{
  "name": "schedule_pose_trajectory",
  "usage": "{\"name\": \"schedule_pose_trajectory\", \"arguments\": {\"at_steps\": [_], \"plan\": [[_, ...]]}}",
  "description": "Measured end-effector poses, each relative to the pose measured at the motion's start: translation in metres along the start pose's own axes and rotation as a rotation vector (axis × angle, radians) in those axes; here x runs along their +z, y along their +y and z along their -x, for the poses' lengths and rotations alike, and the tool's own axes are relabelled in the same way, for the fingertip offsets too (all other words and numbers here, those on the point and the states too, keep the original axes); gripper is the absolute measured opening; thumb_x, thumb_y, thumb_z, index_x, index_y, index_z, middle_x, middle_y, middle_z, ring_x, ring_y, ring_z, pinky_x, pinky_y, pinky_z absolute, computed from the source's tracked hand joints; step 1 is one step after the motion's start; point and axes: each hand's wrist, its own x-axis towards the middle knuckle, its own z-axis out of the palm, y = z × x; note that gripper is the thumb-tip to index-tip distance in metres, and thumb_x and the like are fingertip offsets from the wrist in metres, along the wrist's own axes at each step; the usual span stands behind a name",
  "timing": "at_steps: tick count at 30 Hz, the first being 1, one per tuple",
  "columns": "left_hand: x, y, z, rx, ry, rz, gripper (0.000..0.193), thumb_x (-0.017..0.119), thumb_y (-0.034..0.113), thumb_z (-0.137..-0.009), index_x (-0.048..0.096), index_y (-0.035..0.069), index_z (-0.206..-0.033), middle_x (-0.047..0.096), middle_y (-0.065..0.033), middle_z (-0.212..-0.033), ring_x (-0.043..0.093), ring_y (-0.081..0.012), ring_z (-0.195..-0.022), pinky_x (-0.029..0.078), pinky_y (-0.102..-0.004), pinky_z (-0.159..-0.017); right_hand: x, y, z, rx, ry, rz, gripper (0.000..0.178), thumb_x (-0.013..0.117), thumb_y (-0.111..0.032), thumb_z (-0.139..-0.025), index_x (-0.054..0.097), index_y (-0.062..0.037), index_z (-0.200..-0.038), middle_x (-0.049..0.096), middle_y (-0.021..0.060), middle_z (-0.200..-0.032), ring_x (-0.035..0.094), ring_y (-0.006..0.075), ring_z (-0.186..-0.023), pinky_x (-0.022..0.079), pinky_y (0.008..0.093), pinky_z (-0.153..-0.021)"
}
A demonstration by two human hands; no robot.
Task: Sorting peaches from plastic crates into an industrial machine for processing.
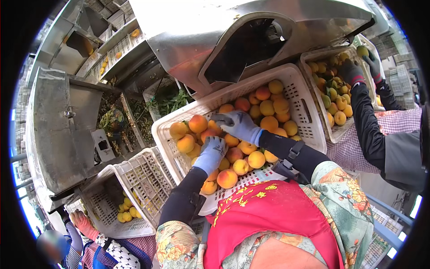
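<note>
A white slatted plastic crate (309,131) in front of me holds many yellow-orange peaches (227,178) with red blush. Both of my hands wear light blue-grey knit gloves and are among the fruit. My left hand (212,155) lies over peaches at the crate's left middle, its fingers apart and bent down onto them. Just above and to the right, my right hand (239,125) reaches left across the pile, fingers stretched out near a red-blushed peach (198,123). No fruit shows clearly gripped in either; the undersides of both hands are hidden.
A metal machine (179,54) with a dark opening overhangs the crate's far side. At right, a co-worker's dark-gloved hands (351,71) work over another fruit crate (338,132). Lower left, a tilted crate (101,210) holds yellow fruit beside another person's pink-gloved hand (84,225).
</note>
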Motion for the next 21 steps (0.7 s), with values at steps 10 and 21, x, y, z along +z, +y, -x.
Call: {"name": "schedule_pose_trajectory", "arguments": {"at_steps": [10, 21], "plan": [[-0.07, -0.012, 0.088, -0.664, 0.486, 1.276, 0.06, 0.084, 0.031, -0.06, 0.058, 0.005, -0.106, 0.062, -0.0137, -0.096, 0.062, -0.0274, -0.088, 0.05, -0.037, -0.077, 0.111, 0.017, -0.06, 0.222, 0.328, 0.947, 0.099, 0.069, -0.047, -0.071, 0.027, 0.0081, -0.141, 0.041, 0.025, -0.138, 0.037, 0.0373, -0.13, 0.034, 0.0476, -0.104], [-0.074, 0.0, 0.042, 0.066, 0.856, 2.998, 0.077, 0.068, 0.057, -0.074, 0.047, 0.007, -0.129, 0.05, -0.0122, -0.129, 0.044, -0.0356, -0.123, 0.037, -0.0572, -0.102, 0.025, -0.041, 0.045, -0.387, 0.361, -0.45, 0.097, 0.084, -0.027, -0.066, 0.033, -0.006, -0.145, 0.049, 0.0132, -0.137, 0.049, 0.0233, -0.122, 0.038, 0.0368, -0.102]]}}
